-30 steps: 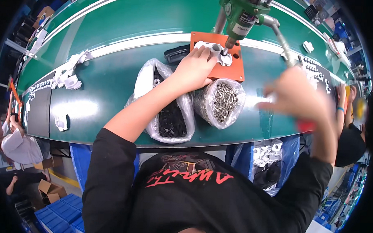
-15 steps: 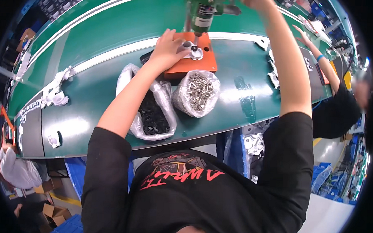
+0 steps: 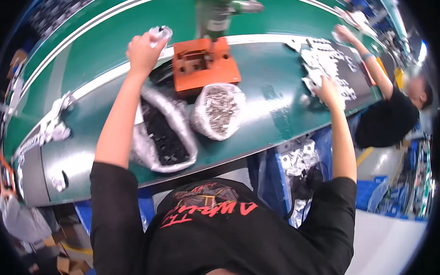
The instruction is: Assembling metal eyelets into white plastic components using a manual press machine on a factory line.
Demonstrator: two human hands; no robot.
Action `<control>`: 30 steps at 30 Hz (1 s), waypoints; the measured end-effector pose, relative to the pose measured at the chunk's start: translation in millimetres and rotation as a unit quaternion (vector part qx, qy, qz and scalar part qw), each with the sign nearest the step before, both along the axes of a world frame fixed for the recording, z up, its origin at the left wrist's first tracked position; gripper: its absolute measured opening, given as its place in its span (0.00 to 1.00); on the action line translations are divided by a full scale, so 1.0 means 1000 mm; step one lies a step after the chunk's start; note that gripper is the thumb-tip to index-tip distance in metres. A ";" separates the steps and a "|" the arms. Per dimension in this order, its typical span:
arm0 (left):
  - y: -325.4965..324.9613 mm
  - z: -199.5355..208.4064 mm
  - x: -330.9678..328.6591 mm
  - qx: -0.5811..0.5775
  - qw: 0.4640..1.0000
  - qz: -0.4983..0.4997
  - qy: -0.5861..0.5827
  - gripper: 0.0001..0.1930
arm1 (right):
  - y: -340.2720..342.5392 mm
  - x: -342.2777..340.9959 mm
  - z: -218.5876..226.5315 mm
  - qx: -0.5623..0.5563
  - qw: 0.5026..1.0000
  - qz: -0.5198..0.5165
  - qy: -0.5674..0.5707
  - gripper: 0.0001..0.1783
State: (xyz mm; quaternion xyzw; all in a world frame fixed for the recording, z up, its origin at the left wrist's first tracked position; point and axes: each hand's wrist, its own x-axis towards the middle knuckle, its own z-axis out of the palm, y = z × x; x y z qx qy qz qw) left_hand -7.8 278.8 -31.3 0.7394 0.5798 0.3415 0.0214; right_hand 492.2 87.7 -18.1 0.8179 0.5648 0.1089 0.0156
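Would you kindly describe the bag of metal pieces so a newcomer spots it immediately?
On the green table, find the orange block. Right below it in view sits a clear plastic bag. Its silvery metal pieces distinguish it from the bag of black parts at its left.

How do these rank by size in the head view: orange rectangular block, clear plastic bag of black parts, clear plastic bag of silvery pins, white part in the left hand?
Largest: bag of black parts
Middle: orange block, bag of pins (too alike to rank)
Smallest: white part

White part [image 3: 162,33] in left grip [image 3: 144,55]
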 end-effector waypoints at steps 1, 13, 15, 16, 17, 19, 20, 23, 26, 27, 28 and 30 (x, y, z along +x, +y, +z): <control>0.019 -0.008 -0.007 0.000 1.000 -0.009 -0.030 0.27 | -0.008 0.047 -0.032 0.023 0.999 0.015 -0.033 0.28; -0.041 -0.025 -0.280 -0.153 0.900 0.385 0.137 0.37 | -0.015 0.069 -0.030 0.079 0.996 0.046 0.000 0.25; -0.055 -0.028 -0.319 -0.177 0.846 0.491 0.111 0.36 | -0.018 0.080 -0.034 0.137 0.985 0.098 0.036 0.23; -0.069 -0.019 -0.326 -0.197 0.819 0.532 0.084 0.37 | -0.020 0.086 -0.034 0.136 0.984 0.101 0.053 0.21; -0.069 -0.021 -0.340 -0.197 0.820 0.530 0.084 0.37 | -0.020 0.091 -0.035 0.136 0.984 0.099 0.052 0.21; -0.077 -0.034 -0.376 -0.213 0.809 0.547 -0.019 0.33 | -0.016 0.093 -0.034 0.165 0.974 0.067 0.139 0.19; -0.082 -0.048 -0.401 -0.212 0.806 0.552 -0.020 0.33 | -0.012 0.080 -0.028 0.161 0.970 0.085 0.161 0.19; -0.092 -0.079 -0.429 -0.170 0.862 0.456 -0.141 0.24 | -0.011 0.056 -0.018 0.229 0.841 0.069 0.485 0.18; -0.112 -0.056 -0.368 -0.087 0.903 0.326 -0.265 0.15 | -0.031 0.036 -0.023 0.275 0.766 0.185 0.551 0.19; -0.123 -0.050 -0.351 -0.089 0.865 0.232 -0.435 0.13 | -0.033 0.020 -0.015 0.279 0.669 0.172 0.667 0.24; -0.132 -0.041 -0.331 -0.089 0.794 0.129 -0.587 0.12 | -0.036 -0.011 -0.005 0.280 0.629 0.180 0.703 0.26; -0.149 -0.014 -0.268 -0.121 0.714 -0.002 -0.690 0.11 | -0.043 -0.056 0.006 0.254 0.591 0.174 0.746 0.30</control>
